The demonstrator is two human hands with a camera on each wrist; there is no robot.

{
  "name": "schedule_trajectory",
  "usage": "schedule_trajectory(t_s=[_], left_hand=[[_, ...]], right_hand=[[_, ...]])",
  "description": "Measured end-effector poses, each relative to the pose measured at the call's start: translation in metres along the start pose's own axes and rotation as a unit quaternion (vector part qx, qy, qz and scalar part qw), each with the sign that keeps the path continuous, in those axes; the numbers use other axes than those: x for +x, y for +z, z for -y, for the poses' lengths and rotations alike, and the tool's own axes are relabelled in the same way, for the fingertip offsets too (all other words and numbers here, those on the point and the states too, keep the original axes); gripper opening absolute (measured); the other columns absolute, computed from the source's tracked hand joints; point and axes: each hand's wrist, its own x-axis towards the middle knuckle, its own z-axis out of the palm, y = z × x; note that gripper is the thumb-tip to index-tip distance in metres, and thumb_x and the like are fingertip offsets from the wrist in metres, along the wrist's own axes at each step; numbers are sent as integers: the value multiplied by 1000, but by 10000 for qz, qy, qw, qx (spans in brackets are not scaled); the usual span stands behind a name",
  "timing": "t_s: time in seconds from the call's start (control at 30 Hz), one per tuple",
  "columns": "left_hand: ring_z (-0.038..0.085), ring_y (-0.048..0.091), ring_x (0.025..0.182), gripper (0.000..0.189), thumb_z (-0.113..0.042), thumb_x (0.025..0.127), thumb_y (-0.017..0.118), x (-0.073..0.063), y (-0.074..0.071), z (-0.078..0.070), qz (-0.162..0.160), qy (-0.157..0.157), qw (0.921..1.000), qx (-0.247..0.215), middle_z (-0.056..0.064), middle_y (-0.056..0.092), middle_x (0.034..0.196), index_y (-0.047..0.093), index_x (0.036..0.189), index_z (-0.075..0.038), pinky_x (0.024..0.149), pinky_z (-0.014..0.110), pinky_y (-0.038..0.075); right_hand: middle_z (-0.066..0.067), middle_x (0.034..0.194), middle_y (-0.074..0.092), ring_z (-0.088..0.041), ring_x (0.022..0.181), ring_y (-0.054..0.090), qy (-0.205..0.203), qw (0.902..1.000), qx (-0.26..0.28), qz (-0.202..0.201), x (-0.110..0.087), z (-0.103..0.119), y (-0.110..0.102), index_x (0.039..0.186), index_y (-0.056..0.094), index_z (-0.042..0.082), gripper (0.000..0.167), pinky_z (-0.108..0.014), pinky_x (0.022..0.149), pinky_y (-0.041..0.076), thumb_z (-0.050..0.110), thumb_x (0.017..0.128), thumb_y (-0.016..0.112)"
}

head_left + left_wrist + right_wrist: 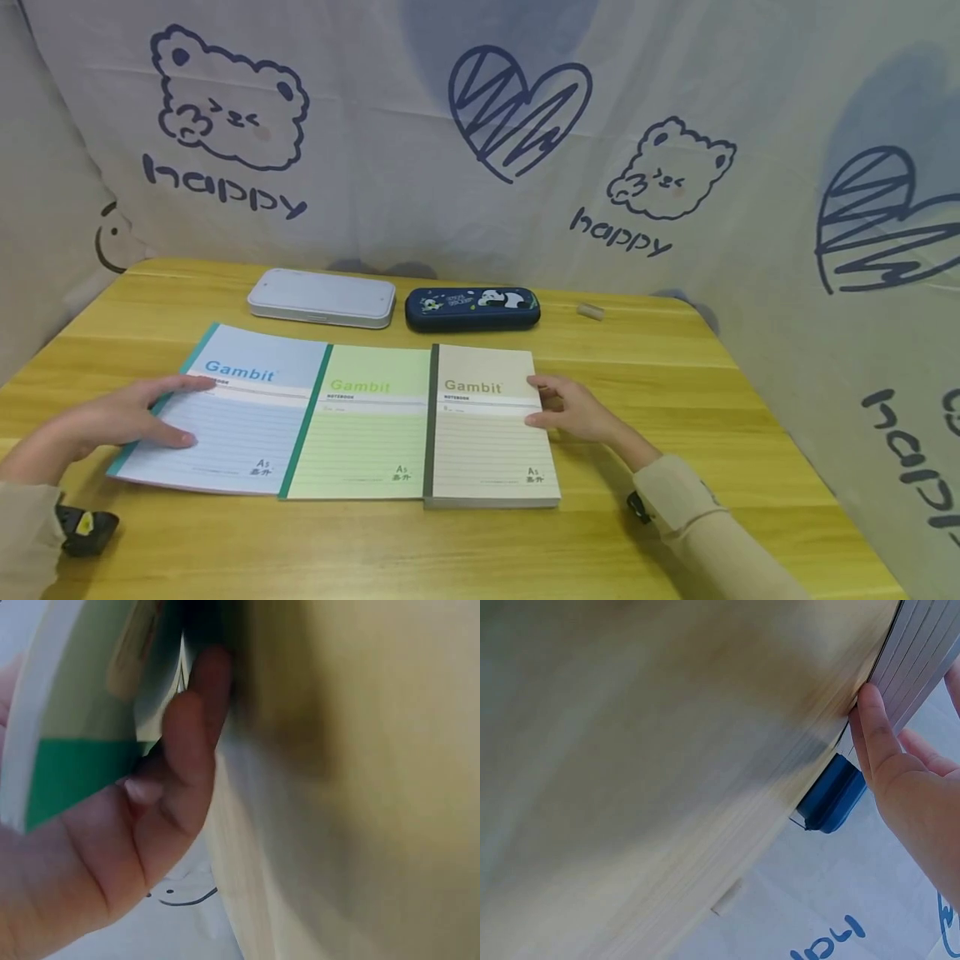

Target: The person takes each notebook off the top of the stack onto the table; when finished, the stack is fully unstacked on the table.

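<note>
The person's 2 hands are at work on 3 notebook covers laid in a row on the bench [525,550]. The left hand [123,417] is partly closed on the spine edge of the blue notebook [251,425]: thumb and forefinger on the cover, other fingers curled beneath. The right hand [579,411] is partly closed at the outer edge of the beige notebook [491,454], which tops a layered stack; thumb and fingers hold that edge. Between the hands lies the green notebook [360,450], touched by neither. Beyond the hands are a white case [322,298] and a dark blue panda case [472,312]. A small tan block [590,311] sits beyond the right hand.
</note>
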Motion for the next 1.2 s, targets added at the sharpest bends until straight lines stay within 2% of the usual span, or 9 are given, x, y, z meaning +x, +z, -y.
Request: schedule_trajectory(t_s=[0.1, 0.2, 0.3, 0.43, 0.57, 0.67, 0.83, 1.03, 1.2], left_hand=[[58, 13, 112, 82, -28, 76, 70, -1, -3, -2, 124, -71, 9999, -6, 43, 5, 131, 24, 135, 8, 82, 67, 19], [56, 18, 110, 83, -31, 78, 68, -3, -8, -4, 259, -211, 9994, 25, 45, 4, 129, 22, 135, 8, 81, 64, 27], [52, 25, 107, 87, -36, 77, 68, -3, -11, -1, 389, -259, 9989, 99, 45, 6, 128, 21, 136, 7, 78, 57, 37], [49, 29, 106, 91, -39, 75, 69, -4, -14, 1, 474, -180, 9981, 341, 45, 11, 127, 20, 137, 6, 78, 55, 36], [49, 31, 106, 90, -37, 75, 69, -8, -17, -3, 563, -141, 9967, 567, 46, 14, 126, 20, 136, 8, 80, 57, 34], [51, 33, 109, 85, -33, 78, 67, -11, -18, -4, 615, -75, 9965, 566, 46, 21, 125, 21, 135, 10, 79, 53, 37], [49, 42, 105, 77, -26, 82, 64, -12, -18, -1, 485, 226, 9976, 441, 41, 34, 121, 20, 135, 11, 76, 49, 42], [43, 46, 103, 70, -23, 85, 60, -7, -14, -1, 262, 486, 9984, 125, 38, 39, 120, 23, 133, 14, 75, 45, 45], [42, 46, 105, 64, -25, 88, 56, -3, -8, -8, -78, 612, 9981, -31, 33, 41, 122, 29, 131, 13, 76, 42, 46]], right_hand=[[-24, 124, 45, -33, 105, 48, -32, 10000, -23, 13, 1, -1, 0, 128, 39, -10, 60, -39, 86, 42, 16, 81, 66], [-25, 123, 45, -33, 105, 48, -66, 10000, -48, 21, 0, -2, -1, 128, 39, -11, 60, -39, 86, 43, 16, 82, 66], [-28, 122, 44, -36, 104, 47, -43, 10000, -15, 35, -5, 17, -3, 126, 38, -15, 56, -42, 86, 42, 10, 82, 64], [-33, 120, 43, -41, 103, 46, -14, 10000, -4, 61, -11, 40, -6, 123, 36, -20, 52, -46, 86, 40, 1, 82, 61], [-32, 121, 42, -39, 104, 46, -23, 10000, -23, 32, -6, 22, -3, 125, 36, -18, 54, -45, 86, 41, 4, 82, 62], [-29, 123, 43, -37, 105, 47, -56, 10000, -47, 20, -2, 6, 0, 126, 36, -16, 57, -43, 86, 42, 8, 82, 64], [-26, 123, 44, -34, 104, 48, -111, 9999, -18, 18, 0, -2, 0, 127, 38, -13, 59, -39, 85, 43, 14, 82, 65], [-26, 123, 44, -33, 104, 48, -147, 9999, 3, 5, 1, -3, 0, 127, 39, -12, 59, -39, 85, 43, 16, 82, 66], [-27, 123, 44, -34, 104, 48, -160, 9999, 49, 30, 1, -3, 0, 127, 38, -13, 59, -39, 84, 43, 13, 82, 65]])
